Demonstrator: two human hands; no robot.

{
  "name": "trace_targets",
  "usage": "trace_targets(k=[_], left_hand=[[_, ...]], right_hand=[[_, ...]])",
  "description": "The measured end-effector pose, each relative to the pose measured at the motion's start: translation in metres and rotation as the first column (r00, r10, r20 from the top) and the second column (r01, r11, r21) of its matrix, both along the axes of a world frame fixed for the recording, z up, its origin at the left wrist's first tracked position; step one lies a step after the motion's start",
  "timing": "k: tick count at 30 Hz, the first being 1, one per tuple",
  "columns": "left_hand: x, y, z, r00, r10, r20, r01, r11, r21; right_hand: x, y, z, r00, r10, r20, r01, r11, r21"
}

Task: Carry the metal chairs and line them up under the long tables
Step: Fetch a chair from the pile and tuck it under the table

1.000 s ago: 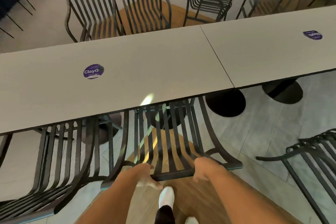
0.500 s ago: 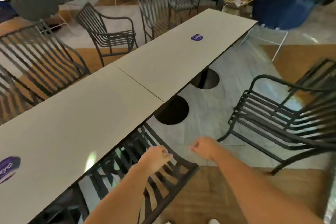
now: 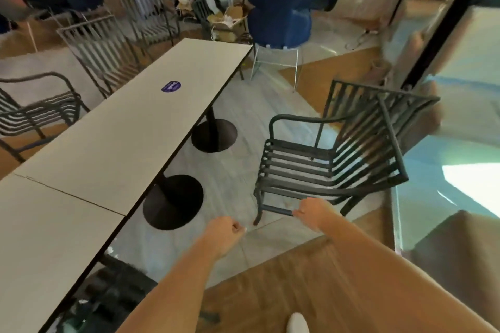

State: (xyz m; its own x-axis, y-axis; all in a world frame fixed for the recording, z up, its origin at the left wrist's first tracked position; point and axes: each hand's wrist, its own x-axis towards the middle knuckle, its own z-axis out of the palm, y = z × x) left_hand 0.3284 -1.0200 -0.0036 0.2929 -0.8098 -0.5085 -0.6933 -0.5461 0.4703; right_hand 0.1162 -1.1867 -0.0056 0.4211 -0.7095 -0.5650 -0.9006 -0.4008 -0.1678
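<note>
Metal chair [image 3: 324, 159]: right of the long tables [image 3: 113, 138], apart.
Right hand [image 3: 311, 212]: grasping the chair's near armrest.
Left hand [image 3: 224, 235]: clenched, holding nothing.

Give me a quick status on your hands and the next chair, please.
Right hand gripping near armrest of metal chair. Left hand a loose fist, holding nothing. Chair stands clear of the long table; table bases between them.
</note>
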Motion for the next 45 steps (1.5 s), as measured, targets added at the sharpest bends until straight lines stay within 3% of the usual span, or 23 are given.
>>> trace_targets(k=[12,17,29,37,45], left_hand=[[-0.095,-0.191,-0.011,0.994,-0.109,-0.011,0.108,0.992,-0.062],[-0.109,-0.265,-0.012,0.985,-0.173,0.013,0.174,0.977,-0.121],[-0.121,-0.459,-0.01,0.92,-0.387,-0.054,0.379,0.917,-0.122],[-0.147,-0.532,-0.025,0.913,-0.397,-0.093,0.387,0.915,-0.111],[-0.221,-0.555,-0.06,0.97,-0.174,-0.172,0.165,0.984,-0.067]], right_hand=[[-0.131,-0.152,0.005,0.967,-0.231,0.107,0.237,0.97,-0.051],[-0.153,-0.204,-0.001,0.926,-0.328,0.187,0.341,0.939,-0.043],[-0.183,-0.345,0.014,0.824,-0.533,0.189,0.553,0.83,-0.071],[-0.203,-0.425,0.008,0.864,-0.464,0.194,0.491,0.862,-0.127],[-0.232,-0.52,-0.029,0.958,-0.236,0.161,0.261,0.953,-0.155]])
